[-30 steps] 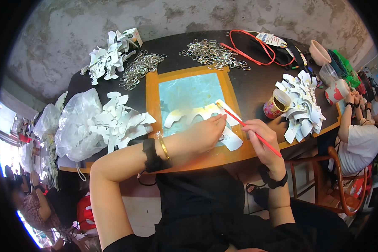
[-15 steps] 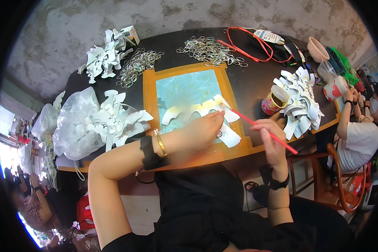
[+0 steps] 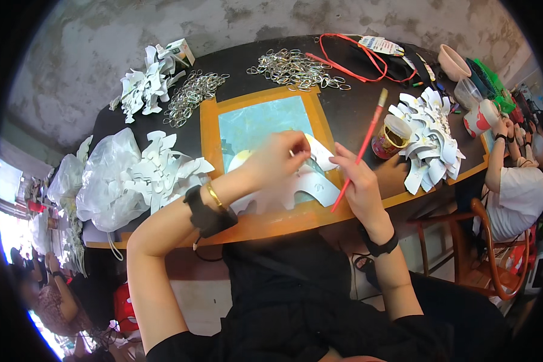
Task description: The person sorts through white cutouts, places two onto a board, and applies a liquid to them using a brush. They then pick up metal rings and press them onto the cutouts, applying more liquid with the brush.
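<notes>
My right hand (image 3: 363,188) holds a red paintbrush (image 3: 364,148) slanted, its pale bristles pointing up and away. Its fingertips reach the end of a curved white cut-out piece (image 3: 321,152) with a yellowish smear. My left hand (image 3: 274,160), partly blurred, hangs over the middle of the pale blue work sheet (image 3: 265,117) with fingers curled into a pinch; what they grip is hidden. Below it, another white cut-out (image 3: 317,188) lies near the table's front edge. Right of the sheet stands an uncapped jar (image 3: 390,140) with dark contents.
White cut-outs are heaped at right (image 3: 431,145), left (image 3: 163,169) and back left (image 3: 146,84). Two piles of metal rings (image 3: 292,67) lie behind the sheet. Clear plastic bags (image 3: 111,181) sit at left; a red cord (image 3: 344,69) lies far back. A co-worker (image 3: 513,193) sits at right.
My right hand has moved left and swung the brush from bristles on the white piece to bristles upward. My left hand has shifted left and up. The lower white piece lies differently.
</notes>
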### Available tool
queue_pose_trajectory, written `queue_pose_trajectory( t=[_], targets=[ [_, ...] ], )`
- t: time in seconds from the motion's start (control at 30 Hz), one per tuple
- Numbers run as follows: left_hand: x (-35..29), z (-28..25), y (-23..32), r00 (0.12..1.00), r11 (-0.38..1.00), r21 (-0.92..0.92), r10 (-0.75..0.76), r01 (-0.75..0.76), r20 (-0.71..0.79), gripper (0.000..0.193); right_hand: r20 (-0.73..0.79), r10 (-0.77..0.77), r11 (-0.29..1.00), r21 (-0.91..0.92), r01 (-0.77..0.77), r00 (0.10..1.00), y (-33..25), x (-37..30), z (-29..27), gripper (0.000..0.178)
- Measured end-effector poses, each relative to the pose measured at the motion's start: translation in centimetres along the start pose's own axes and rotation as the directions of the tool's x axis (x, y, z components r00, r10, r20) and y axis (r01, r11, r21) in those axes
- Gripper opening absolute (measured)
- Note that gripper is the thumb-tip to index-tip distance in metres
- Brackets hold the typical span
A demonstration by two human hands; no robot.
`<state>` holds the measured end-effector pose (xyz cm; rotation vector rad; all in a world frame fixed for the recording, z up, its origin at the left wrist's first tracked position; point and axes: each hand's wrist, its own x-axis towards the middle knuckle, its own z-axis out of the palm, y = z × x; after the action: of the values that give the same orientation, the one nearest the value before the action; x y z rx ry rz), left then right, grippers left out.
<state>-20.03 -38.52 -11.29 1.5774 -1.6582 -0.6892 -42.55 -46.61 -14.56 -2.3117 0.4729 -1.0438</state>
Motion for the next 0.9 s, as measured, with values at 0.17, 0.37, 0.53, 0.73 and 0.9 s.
queue_pose_trajectory(
  t=[0.17,0.37,0.53,0.73,0.9],
  targets=[
    [2.6,-3.7,-0.9,0.971,0.970,-0.030,-0.240,0.240,0.009,0.018,0.175,-0.051,0.990,-0.120,0.073,0.983,1.0,-0.8,1.9,0.031],
    [5.8,-4.4,-3.3,0.928,0.923,-0.136,-0.343,0.361,0.143,0.013,0.191,-0.023,0.985,-0.163,0.055,0.981,1.2,-0.9,2.3,0.030],
    [6.6,-4.1,-4.1,0.892,0.913,-0.053,-0.380,0.404,0.244,0.014,0.209,-0.041,0.983,-0.169,0.077,0.977,1.2,-0.9,2.1,0.031],
    [6.6,-3.8,-4.9,0.894,0.919,-0.009,-0.381,0.394,0.236,0.015,0.221,-0.038,0.979,-0.187,0.081,0.975,1.0,-0.8,2.1,0.031],
    [6.5,-3.4,-5.3,0.904,0.928,0.009,-0.365,0.372,0.225,0.016,0.233,-0.027,0.979,-0.189,0.072,0.972,0.8,-0.7,2.0,0.031]
  ],
)
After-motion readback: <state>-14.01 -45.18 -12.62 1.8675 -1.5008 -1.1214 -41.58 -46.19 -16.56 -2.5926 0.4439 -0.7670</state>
